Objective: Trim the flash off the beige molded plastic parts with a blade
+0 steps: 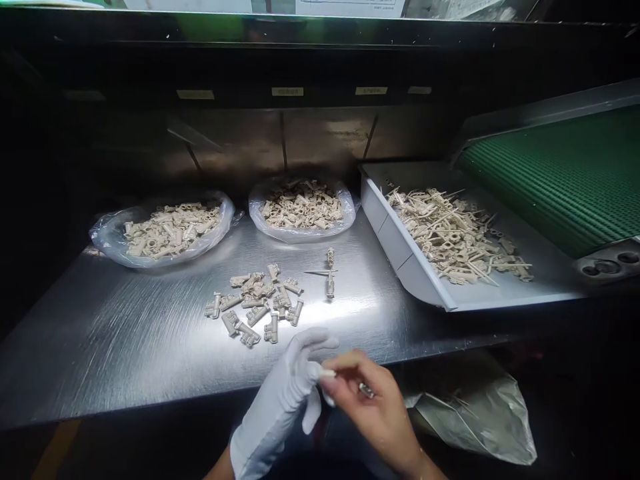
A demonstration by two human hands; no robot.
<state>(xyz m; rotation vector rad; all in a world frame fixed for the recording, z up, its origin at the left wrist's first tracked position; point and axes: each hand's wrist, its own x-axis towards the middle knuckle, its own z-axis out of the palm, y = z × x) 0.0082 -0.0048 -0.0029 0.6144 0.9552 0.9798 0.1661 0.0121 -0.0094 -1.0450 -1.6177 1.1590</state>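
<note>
Fingertips of our gloved left hand [287, 390] and bare right hand [373, 410] close on a small pale part [327, 375], perhaps shared; held at the table [125, 340] edge, it could slip and fall short of the loose pile [255, 303]

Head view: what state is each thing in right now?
Left hand: gloved, touching the small part, grip unclear.
Right hand: bare, fingers pinching the small part.
Loose parts: scattered on the table.
Branched piece: lying alone.
Left bag: open, holding parts.
Middle bag: open, holding parts.
Tray: heaped with branched pieces.
Belt: bare, motion unclear.
Lower bag: crumpled.
</note>
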